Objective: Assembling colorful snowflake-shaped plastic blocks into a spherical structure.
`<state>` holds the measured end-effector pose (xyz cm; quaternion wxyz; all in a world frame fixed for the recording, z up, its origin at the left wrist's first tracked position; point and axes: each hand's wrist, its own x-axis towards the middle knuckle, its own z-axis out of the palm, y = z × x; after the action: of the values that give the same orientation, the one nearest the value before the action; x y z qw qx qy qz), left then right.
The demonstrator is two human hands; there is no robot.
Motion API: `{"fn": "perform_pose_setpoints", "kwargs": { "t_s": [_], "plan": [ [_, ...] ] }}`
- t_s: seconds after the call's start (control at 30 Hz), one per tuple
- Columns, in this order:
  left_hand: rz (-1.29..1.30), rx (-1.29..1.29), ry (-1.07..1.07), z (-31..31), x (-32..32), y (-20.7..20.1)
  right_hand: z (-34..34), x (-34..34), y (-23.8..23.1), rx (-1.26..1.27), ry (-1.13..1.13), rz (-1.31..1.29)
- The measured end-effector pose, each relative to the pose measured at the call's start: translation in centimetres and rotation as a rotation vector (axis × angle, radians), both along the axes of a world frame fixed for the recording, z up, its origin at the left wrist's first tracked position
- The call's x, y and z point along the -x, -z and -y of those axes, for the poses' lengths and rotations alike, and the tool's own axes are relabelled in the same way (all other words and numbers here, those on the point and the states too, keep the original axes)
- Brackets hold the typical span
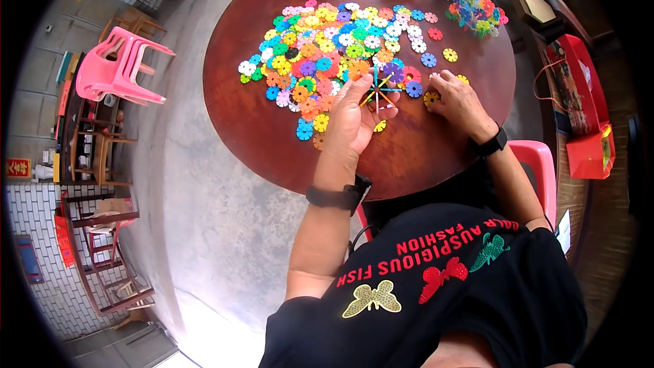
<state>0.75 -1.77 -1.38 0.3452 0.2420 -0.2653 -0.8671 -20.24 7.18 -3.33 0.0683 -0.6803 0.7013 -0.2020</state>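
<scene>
Between the thumb and fingers of my left hand (355, 112) is a small cluster of interlocking plastic discs (377, 88), seen edge-on as colored spokes around a center. My right hand (460, 101) is to its right, low over the table, fingers bent together at a yellow notched disc (430, 99); its fingertips are partly hidden. A spread pile of flower-shaped notched discs (327, 48) in many colors lies on the round brown table (266, 143), beyond and left of my hands. Loose single discs, such as a blue one (428, 60), lie just beyond my right hand.
Built-up clusters of joined discs (470, 7) line the far edge of the table. Pink stacked plastic stools (119, 65) stand at the left, and a pink chair (538, 170) is by my right side. Red bags (587, 143) rest at the far right.
</scene>
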Motion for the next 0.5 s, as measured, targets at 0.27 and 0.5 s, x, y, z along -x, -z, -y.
{"fn": "perform_pose_setpoints", "kwargs": {
  "t_s": [0.27,0.5],
  "plan": [
    [0.014,-0.005,-0.041,0.8,-0.4,0.4,-0.1,1.7,-0.1,-0.044,0.002,-0.025],
    [0.005,-0.011,-0.028,0.3,-0.1,0.4,2.1,-0.2,-1.2,0.069,-0.014,-0.029]
  ]
}}
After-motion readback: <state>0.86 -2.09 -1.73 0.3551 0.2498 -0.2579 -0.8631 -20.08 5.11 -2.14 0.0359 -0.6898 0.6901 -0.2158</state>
